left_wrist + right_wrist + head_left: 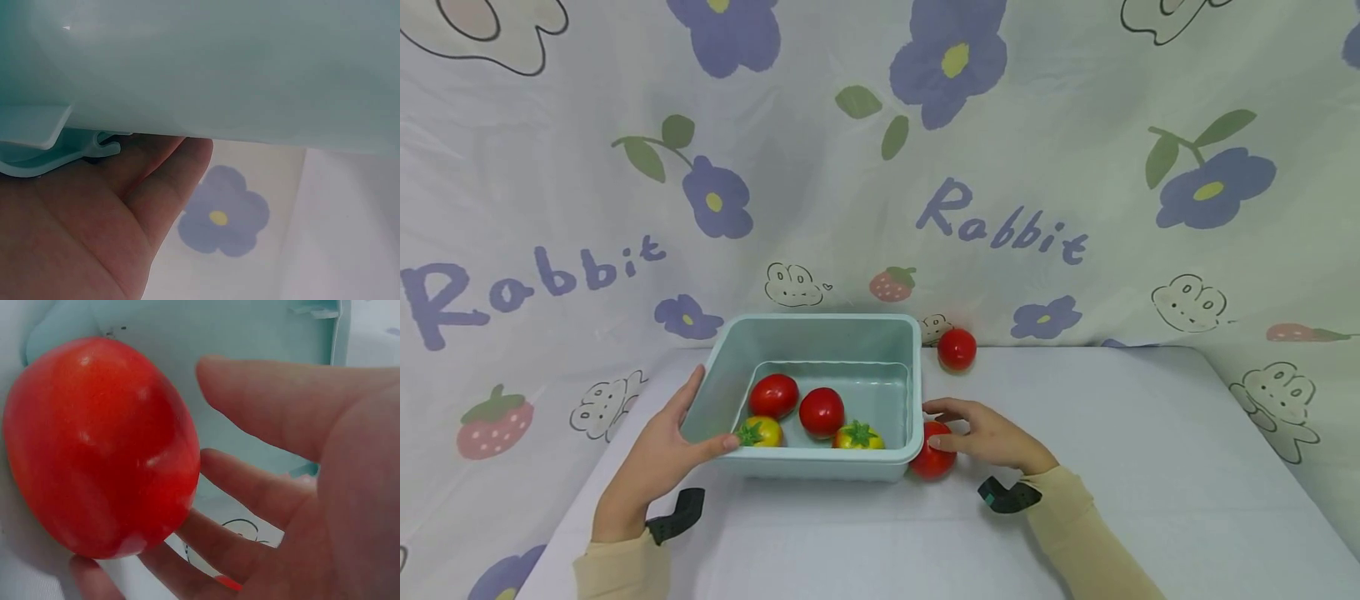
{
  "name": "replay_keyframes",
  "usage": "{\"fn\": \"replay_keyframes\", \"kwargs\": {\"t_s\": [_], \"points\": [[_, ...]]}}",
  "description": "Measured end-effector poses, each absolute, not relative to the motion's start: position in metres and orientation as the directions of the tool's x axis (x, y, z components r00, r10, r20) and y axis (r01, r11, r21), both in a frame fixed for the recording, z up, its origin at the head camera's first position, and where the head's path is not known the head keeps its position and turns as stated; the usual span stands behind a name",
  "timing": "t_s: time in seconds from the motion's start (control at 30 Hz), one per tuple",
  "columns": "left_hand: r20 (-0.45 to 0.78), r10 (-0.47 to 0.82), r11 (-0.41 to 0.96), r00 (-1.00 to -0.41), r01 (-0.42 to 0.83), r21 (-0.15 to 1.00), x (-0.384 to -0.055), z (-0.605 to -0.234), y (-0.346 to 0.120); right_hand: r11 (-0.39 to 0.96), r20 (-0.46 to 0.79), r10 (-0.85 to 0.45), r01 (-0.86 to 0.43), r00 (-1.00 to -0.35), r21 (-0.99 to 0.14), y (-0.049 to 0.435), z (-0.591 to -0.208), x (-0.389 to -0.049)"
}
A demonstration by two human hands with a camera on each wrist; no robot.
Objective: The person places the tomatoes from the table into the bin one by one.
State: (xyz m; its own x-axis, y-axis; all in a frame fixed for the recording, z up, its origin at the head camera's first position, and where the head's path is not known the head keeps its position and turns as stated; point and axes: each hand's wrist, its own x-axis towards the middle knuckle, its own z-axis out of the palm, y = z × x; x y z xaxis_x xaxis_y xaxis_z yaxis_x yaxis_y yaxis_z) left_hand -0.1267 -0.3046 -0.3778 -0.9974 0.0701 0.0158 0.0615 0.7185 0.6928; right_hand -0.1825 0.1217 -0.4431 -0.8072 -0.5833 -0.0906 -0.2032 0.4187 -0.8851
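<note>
My left hand grips the left side of a pale blue-green plastic bin, its thumb over the near rim. In the left wrist view, the fingers pass behind the bin's wall. Two red tomatoes and two yellow fruits with green leafy tops lie in the bin. Outside its right wall, a red tomato sits on the table, partly covered by my right hand. In the right wrist view, the thumb stands apart from that tomato while the fingers reach behind its side.
Another red tomato rests behind my right hand, near the back edge of the white table. A patterned cloth hangs right behind the table. The bin's right wall stands close beside the nearer tomato.
</note>
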Motion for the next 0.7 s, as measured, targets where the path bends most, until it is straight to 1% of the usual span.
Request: {"fn": "replay_keyframes", "kwargs": {"t_s": [0.33, 0.57, 0.7], "points": [[0.027, 0.070, 0.717, -0.997, 0.069, 0.693, -0.1271, -0.3776, -0.3038, 0.428, -0.116, -0.638, -0.225, -0.761, -0.875, 0.1227, -0.4446, -0.1820], [0.025, 0.068, 0.717, -0.997, 0.067, 0.693, -0.1273, -0.3765, -0.3034, 0.438, -0.114, -0.645, -0.243, -0.756, -0.865, 0.1226, -0.4490, -0.1844], [0.022, 0.066, 0.719, -0.998, 0.063, 0.692, -0.1266, -0.3761, -0.3034, 0.440, -0.123, -0.644, -0.233, -0.755, -0.867, 0.1229, -0.4503, -0.1856]]}}
